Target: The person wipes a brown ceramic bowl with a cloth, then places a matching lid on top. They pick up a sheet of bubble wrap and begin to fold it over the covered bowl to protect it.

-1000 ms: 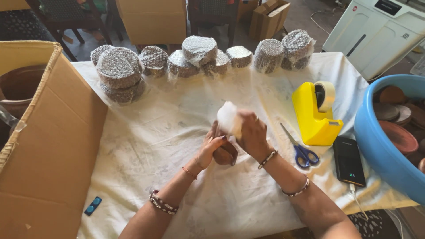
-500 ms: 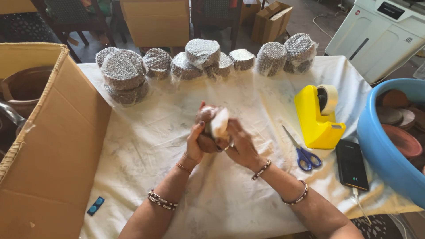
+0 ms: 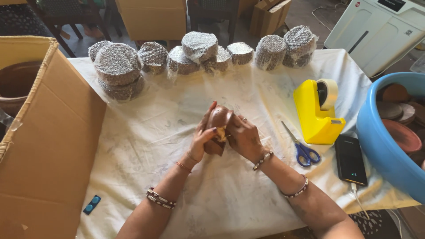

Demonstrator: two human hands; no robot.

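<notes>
Clasped between left hand [image 3: 201,139] and right hand [image 3: 242,137] above mid-worktop [image 3: 146,146], small brown clay pot [image 3: 218,126]; at twelve o'clock, bubble-wrapped bundles [image 3: 199,46]; at three, within reach, yellow tape dispenser [image 3: 316,110] and scissors [image 3: 303,148].

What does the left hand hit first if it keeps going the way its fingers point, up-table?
The left hand points toward the table's far side. Past the brown clay pot it grips, probably the row of bubble-wrapped round bundles, across bare white tablecloth; depth is uncertain.
</notes>
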